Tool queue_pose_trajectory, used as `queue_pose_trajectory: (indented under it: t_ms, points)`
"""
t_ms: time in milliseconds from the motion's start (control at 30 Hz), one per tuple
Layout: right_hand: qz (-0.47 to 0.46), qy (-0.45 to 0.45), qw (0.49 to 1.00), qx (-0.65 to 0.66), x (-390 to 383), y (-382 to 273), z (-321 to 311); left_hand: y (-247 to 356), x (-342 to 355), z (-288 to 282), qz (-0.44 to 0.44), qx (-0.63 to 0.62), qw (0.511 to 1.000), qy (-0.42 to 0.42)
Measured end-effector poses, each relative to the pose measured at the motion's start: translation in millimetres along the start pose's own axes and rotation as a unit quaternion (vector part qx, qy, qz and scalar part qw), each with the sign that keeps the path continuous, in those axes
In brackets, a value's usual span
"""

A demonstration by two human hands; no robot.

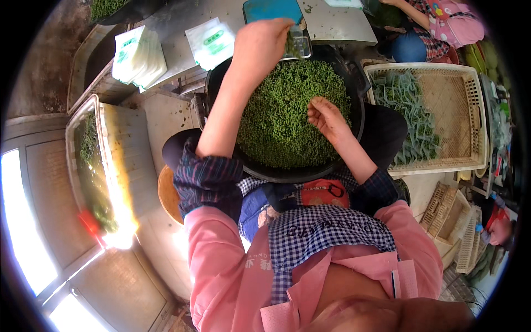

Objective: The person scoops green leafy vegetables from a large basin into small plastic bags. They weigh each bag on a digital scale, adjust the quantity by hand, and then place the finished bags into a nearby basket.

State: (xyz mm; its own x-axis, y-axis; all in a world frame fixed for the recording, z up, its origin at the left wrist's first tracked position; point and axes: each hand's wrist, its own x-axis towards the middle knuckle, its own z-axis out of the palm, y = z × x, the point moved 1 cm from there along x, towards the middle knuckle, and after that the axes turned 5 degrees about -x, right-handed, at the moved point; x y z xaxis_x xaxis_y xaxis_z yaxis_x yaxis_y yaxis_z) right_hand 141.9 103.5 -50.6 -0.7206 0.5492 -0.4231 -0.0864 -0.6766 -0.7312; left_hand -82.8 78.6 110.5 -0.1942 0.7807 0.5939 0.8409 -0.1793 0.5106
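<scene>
A wide black tub [359, 119] stands between my knees, full of small round green berries [293, 122] that look like green peppercorns. My left hand [261, 48] is raised over the tub's far rim, fingers closed at the edge of a blue-topped scale [271, 10]. From its fingertips hangs a small green clump [293, 47]; whether a clear bag surrounds it I cannot tell. Low over the berries, at the right of the heap, is my right hand [328, 119]. Its fingers are curled together, and anything between them is hidden.
Flat white bags with green print [138, 58] lie stacked on the metal table [332, 25], beside another bag [211, 41]. At right, a pale plastic crate [453, 110] holds rows of filled clear bags [409, 116]. Another person [442, 27] sits at the far right.
</scene>
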Motion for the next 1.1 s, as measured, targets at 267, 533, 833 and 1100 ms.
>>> queue_pose_trajectory:
  t_ms: [267,533,833,1100]
  points:
    - [0.042,-0.026,0.994,-0.093,11.0,5.1,10.7,-53.3,-22.7,38.7,-0.126,0.064,0.99,-0.003]
    - [-0.004,-0.015,0.987,-0.163,29.8,-17.3,19.7,-45.7,-112.5,53.3,-0.358,-0.036,0.933,0.008]
    - [-0.186,0.061,0.912,-0.36,63.2,-71.3,49.1,-29.2,-123.5,64.2,-0.376,-0.097,0.922,-0.001]
    - [-0.399,0.186,0.558,-0.703,116.3,-104.4,90.1,-3.0,-122.1,63.6,-0.385,-0.134,0.913,-0.034]
